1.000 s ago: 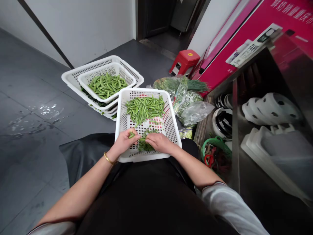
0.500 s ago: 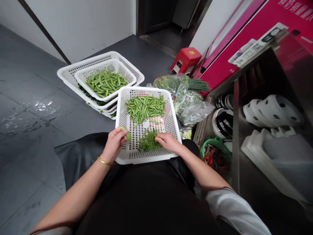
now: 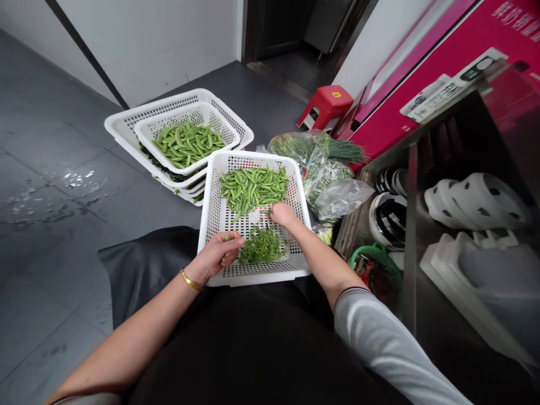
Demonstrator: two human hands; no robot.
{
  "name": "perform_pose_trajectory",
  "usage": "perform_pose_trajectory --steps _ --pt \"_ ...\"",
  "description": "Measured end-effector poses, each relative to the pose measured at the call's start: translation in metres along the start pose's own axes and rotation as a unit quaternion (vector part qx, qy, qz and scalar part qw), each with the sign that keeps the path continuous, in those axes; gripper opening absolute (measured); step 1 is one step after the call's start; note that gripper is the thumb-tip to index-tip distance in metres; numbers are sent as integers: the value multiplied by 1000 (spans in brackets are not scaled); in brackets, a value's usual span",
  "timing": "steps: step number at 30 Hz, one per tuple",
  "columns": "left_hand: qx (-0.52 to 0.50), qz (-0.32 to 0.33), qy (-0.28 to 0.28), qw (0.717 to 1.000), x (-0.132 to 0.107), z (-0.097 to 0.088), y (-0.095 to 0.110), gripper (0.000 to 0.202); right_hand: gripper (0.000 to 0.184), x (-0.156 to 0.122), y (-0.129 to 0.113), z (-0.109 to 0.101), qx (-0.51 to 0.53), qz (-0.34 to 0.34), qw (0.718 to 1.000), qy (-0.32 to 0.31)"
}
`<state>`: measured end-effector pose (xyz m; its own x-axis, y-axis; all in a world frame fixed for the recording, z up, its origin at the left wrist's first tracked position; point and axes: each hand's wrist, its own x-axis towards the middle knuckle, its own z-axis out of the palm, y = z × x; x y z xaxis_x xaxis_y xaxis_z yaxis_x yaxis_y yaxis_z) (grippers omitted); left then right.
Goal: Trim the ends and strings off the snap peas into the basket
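Observation:
My left hand (image 3: 221,251) is closed over the near left side of a white perforated basket (image 3: 203,225). A green pea pod (image 3: 226,238) pokes out between its thumb and fingers. My right hand (image 3: 282,215) reaches into the basket with curled fingers, its fingertips at a few loose pods by the near edge of the pea pod pile (image 3: 253,188). What those fingers pinch is hidden. Nearer to me in the same basket lies a heap of thin green trimmings (image 3: 261,246).
A stack of white baskets (image 3: 116,125) stands at the left, the top one holding flat green pods (image 3: 189,143). Bagged greens (image 3: 337,197) lie at the right, before a red stool (image 3: 331,100). A metal shelf with white containers (image 3: 476,199) and a green basket (image 3: 377,253) flank my right side.
My right hand has moved forward from the trimmings heap to the pod pile. My left hand has shifted right and slightly nearer me, the pod in it now mostly covered.

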<state>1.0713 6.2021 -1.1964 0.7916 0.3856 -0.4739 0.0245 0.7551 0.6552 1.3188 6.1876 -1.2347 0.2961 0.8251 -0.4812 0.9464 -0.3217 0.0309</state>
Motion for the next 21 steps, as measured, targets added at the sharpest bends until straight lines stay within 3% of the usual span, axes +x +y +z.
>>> perform_pose_trajectory --steps 4,7,11,16,18,21 --pt "-11 -6 43 999 9 3 0 21 36 -5 5 7 19 9 999 45" --pt "-32 -18 49 998 12 5 -2 19 32 -1 -1 10 40 10 998 48" --pt "-16 -4 96 995 9 0 0 17 28 0 -2 3 77 4 995 59" --pt "72 56 137 986 11 4 3 30 23 -40 -1 -6 151 -61 985 61" --pt "118 79 145 979 16 11 2 34 21 -63 -11 -2 226 -133 964 39" --pt "189 107 137 966 22 17 -3 32 15 -90 -31 8 355 -227 906 33"
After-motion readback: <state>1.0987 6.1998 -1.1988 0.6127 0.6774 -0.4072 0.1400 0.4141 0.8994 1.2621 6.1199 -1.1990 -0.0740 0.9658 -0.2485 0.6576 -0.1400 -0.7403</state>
